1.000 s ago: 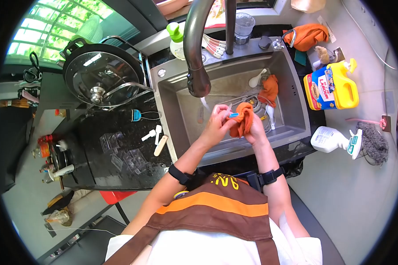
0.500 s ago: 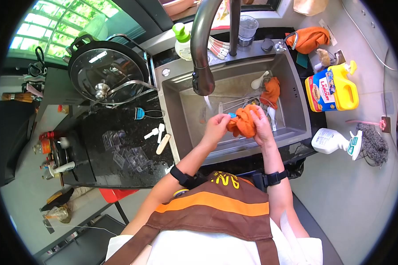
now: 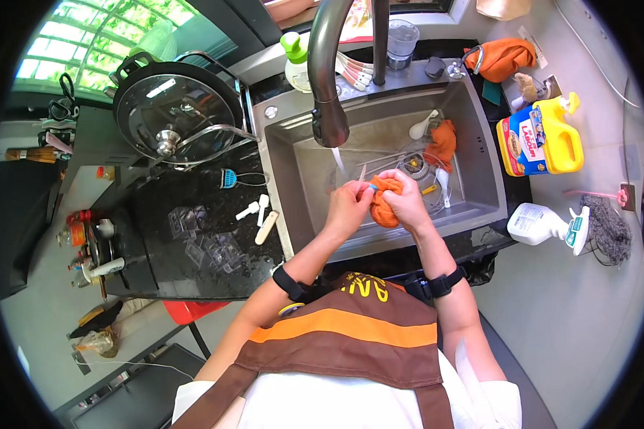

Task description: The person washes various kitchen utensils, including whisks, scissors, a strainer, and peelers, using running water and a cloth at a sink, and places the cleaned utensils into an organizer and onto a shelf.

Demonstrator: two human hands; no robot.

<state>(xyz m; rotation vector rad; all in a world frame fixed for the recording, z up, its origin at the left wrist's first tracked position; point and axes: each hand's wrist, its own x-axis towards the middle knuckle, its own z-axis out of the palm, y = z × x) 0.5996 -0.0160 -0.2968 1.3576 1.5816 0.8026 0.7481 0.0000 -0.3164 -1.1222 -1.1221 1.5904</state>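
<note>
Over the sink (image 3: 308, 243), my right hand (image 3: 405, 203) grips a bunched orange cloth (image 3: 384, 209). My left hand (image 3: 348, 206) is closed at the cloth's left side, on a small utensil of which a blue bit (image 3: 373, 187) and a pale tip (image 3: 363, 172) show. The cloth covers the rest of it. Water runs from the dark faucet (image 3: 330, 125) just beyond my left hand. Inside the sink lie a white spoon (image 3: 423, 125), a second orange cloth (image 3: 441, 145), a round metal strainer (image 3: 413, 166) and a white-handled utensil (image 3: 444, 187).
Left of the sink are a lidded pan (image 3: 175, 114), a blue utensil (image 3: 228, 179), small white spoons (image 3: 262, 209) and clear plastic pieces (image 3: 215, 250). On the right stand a yellow detergent bottle (image 3: 563, 139) and a white spray bottle (image 3: 535, 224). A green-topped bottle (image 3: 298, 68) stands behind.
The cloth is bunched more tightly in my right hand, which has moved slightly left. A pale tip shows again above my left hand. The whole view has shifted a little.
</note>
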